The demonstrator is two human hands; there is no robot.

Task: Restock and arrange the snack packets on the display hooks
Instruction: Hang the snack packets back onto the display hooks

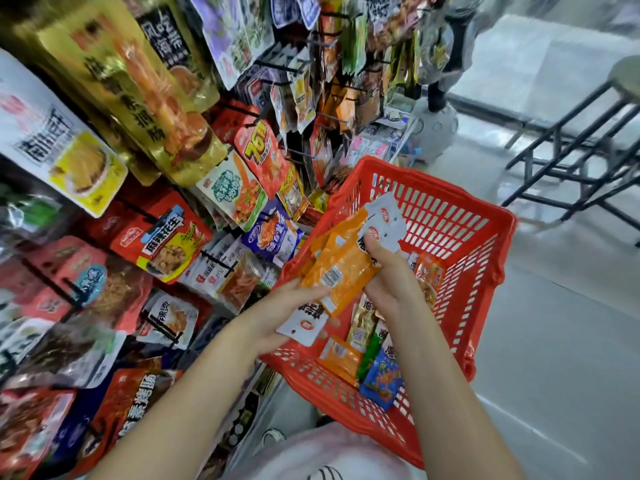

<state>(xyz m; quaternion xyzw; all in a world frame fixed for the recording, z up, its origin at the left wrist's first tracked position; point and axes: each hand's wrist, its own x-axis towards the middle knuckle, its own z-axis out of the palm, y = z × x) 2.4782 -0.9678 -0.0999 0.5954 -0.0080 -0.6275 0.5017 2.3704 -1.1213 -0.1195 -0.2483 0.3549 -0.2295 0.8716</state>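
Over a red plastic basket both my hands hold a bunch of orange snack packets with white header tops. My left hand grips the lower end, where one white-topped packet points down. My right hand grips the packets from the right, thumb on the white headers that fan upward. More packets, orange, green, gold and blue, lie in the basket's bottom. The display hooks with hanging packets fill the left side.
The rack of hanging snack packets runs from the near left up to the top centre, with black hooks jutting out. A dark metal stool frame stands at the far right on a pale floor. A grey round base stands behind the basket.
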